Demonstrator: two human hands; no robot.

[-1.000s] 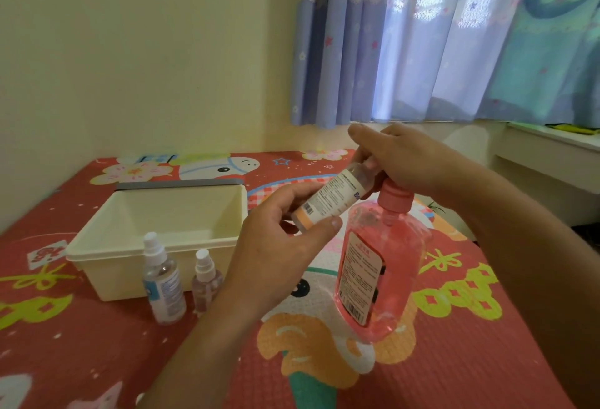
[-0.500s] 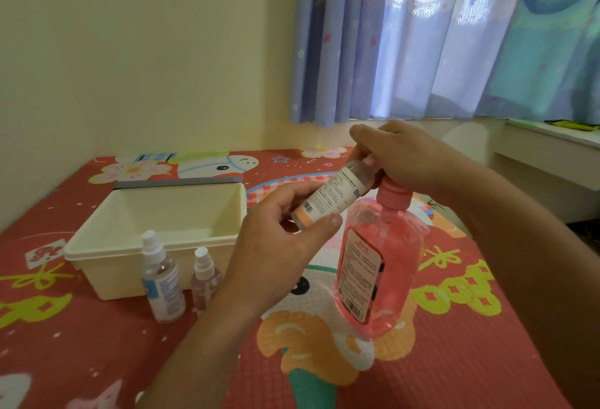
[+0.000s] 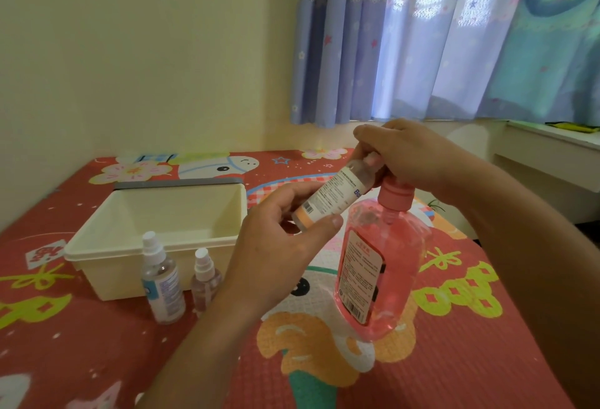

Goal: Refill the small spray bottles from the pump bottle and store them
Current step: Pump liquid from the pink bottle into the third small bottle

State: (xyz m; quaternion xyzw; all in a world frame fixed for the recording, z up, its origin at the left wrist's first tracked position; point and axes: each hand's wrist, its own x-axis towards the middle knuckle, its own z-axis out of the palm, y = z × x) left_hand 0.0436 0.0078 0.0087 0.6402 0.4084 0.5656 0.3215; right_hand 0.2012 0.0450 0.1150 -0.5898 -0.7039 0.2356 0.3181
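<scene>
While left grip (image 3: 279, 246) pinches the tilted small bottle (image 3: 328, 197), right grip (image 3: 412, 155) clasps the pump bottle (image 3: 394, 265).

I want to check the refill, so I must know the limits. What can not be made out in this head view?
- Head view: the right hand covers the pump nozzle and the mouth of the small bottle that the left hand holds, so any flow is hidden.
- Label text on the pump bottle: too small to read.
- Near floor of the cream bin: hidden by its own front wall.
</scene>
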